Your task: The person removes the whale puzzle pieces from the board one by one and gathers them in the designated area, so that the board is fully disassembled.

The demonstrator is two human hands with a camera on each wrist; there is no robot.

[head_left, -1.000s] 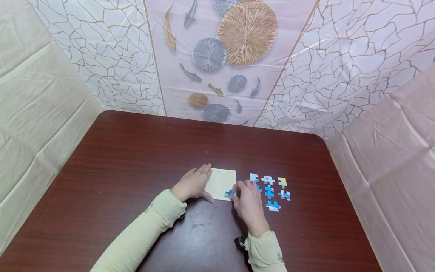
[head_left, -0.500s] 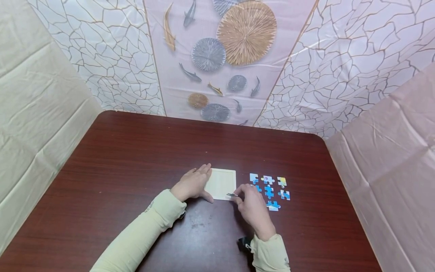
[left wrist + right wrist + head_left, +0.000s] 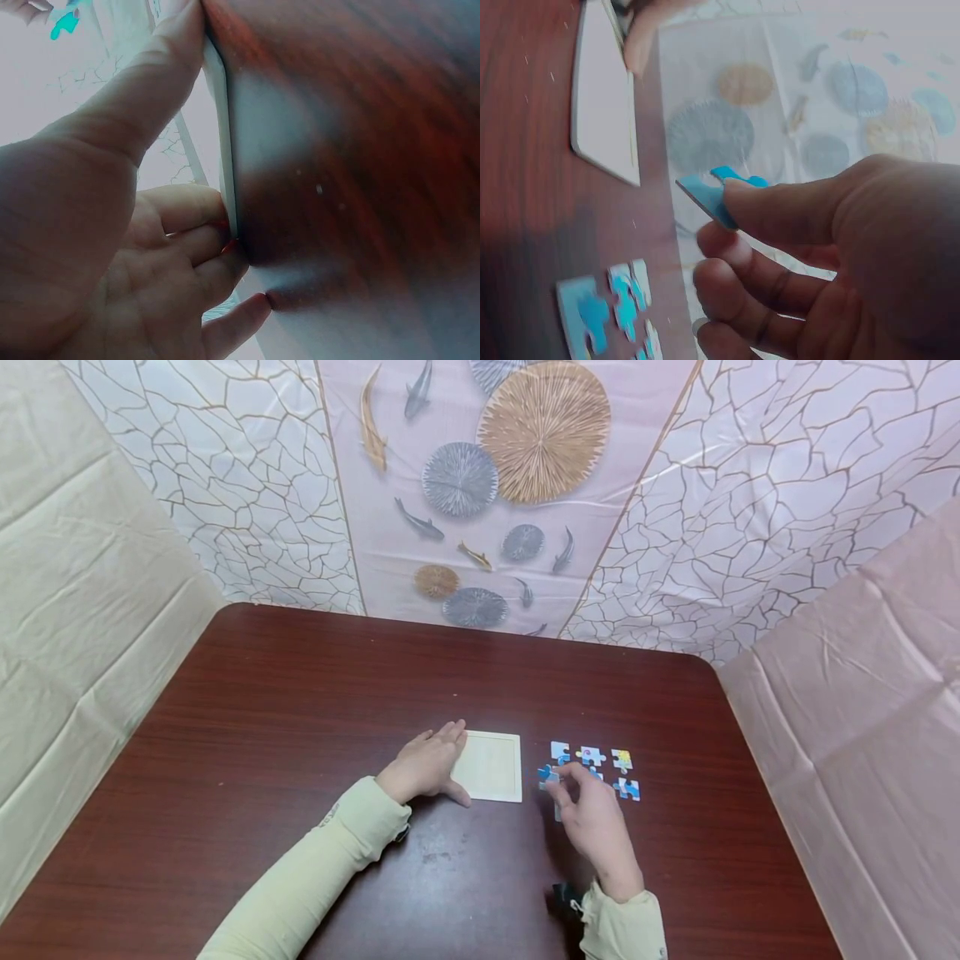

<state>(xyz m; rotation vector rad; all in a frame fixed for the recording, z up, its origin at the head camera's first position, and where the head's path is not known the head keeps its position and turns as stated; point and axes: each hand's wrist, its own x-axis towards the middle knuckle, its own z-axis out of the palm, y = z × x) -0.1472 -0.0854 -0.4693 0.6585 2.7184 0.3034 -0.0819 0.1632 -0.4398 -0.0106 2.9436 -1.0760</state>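
My left hand point(image 3: 427, 764) lies along the left side of a pale square puzzle tray point(image 3: 492, 767), its fingers stretched out and the thumb at the near corner. In the left wrist view the fingertips point(image 3: 214, 206) touch the thin edge of the tray. My right hand point(image 3: 597, 818) pinches a blue jigsaw piece point(image 3: 705, 196) between thumb and fingers. That piece is raised above the table, to the right of the tray. Behind and beneath the right hand, several loose jigsaw pieces point(image 3: 591, 757) lie on the table, some partly hidden by it.
The dark red-brown table point(image 3: 315, 685) has a rounded far edge. A patterned cloth point(image 3: 465, 485) with fish and round leaf shapes hangs behind it, and plain pale cloths point(image 3: 862, 735) hang at the sides. A yellow-marked piece point(image 3: 622, 761) lies farthest right in the back row.
My right hand has lifted the jigsaw piece from the tray's near right corner and carried it rightward, toward the loose pieces. My left hand has stayed at the tray.
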